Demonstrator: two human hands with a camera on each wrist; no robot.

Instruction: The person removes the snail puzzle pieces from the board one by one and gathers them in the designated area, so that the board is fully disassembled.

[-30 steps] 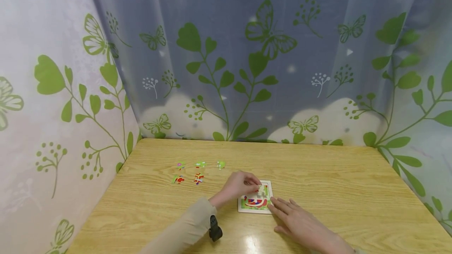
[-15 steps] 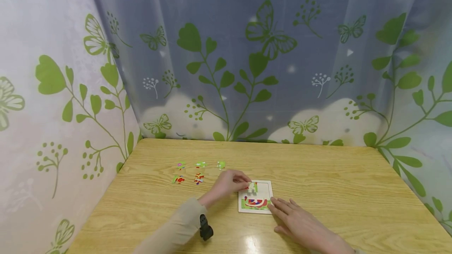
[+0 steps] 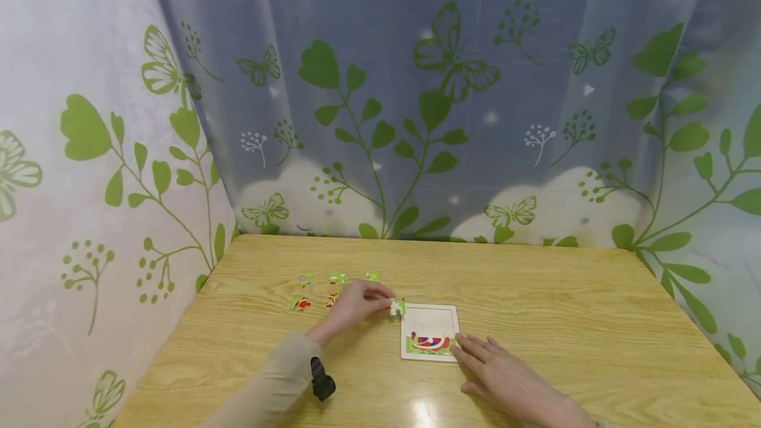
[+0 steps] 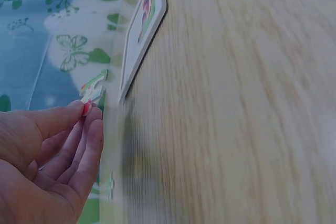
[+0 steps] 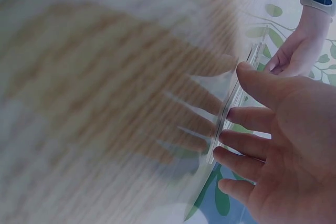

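My left hand pinches a jigsaw piece between thumb and fingertips, just off the upper left corner of a white puzzle tray. In the left wrist view the piece is cream, green and red, held up by one end. Along the tray's lower part lies a fitted strip of picture in red, blue and green; above it the white base shows. My right hand lies with straight fingers at the tray's right edge, and the right wrist view shows those fingertips at the tray's side.
Several loose jigsaw pieces lie on the wooden table at the left, among them a red and green piece and a pink and green piece. My left hand partly covers others. A printed curtain stands behind the table.
My left hand has moved left with the jigsaw piece, from over the tray's upper right to beyond its upper left corner. The right hand and the tray have stayed in place.
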